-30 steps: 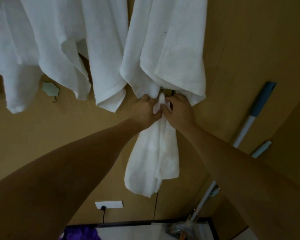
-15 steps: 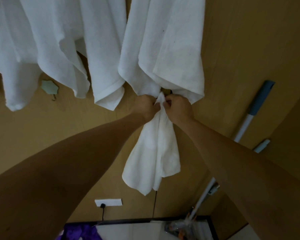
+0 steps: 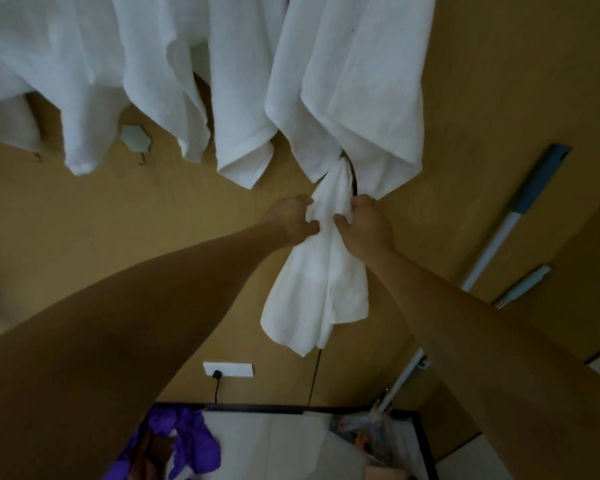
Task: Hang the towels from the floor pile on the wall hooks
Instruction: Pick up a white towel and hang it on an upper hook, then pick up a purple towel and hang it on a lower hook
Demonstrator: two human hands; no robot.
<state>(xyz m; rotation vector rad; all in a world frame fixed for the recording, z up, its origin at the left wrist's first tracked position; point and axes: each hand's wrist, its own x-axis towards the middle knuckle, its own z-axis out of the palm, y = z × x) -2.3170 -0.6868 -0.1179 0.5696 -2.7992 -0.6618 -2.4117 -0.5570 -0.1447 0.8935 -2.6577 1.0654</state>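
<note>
A small white towel (image 3: 321,285) hangs down the tan wall, its top bunched up under a larger hanging towel (image 3: 354,91); the hook that bears it is hidden. My left hand (image 3: 290,220) grips the towel's left side just below the bunch. My right hand (image 3: 364,223) grips its right side at the same height. Several more white towels (image 3: 125,64) hang in a row to the left. One bare hexagonal hook (image 3: 136,138) shows between them.
A mop handle (image 3: 499,237) leans on the wall at right. A white socket (image 3: 227,368) with a black cable sits low on the wall. Purple cloth (image 3: 184,441) lies on the floor below, beside a white surface with a black rim.
Both hands have slid down the towel from its bunched top. The top now stays up under the larger towel while the hands hold lower on the cloth.
</note>
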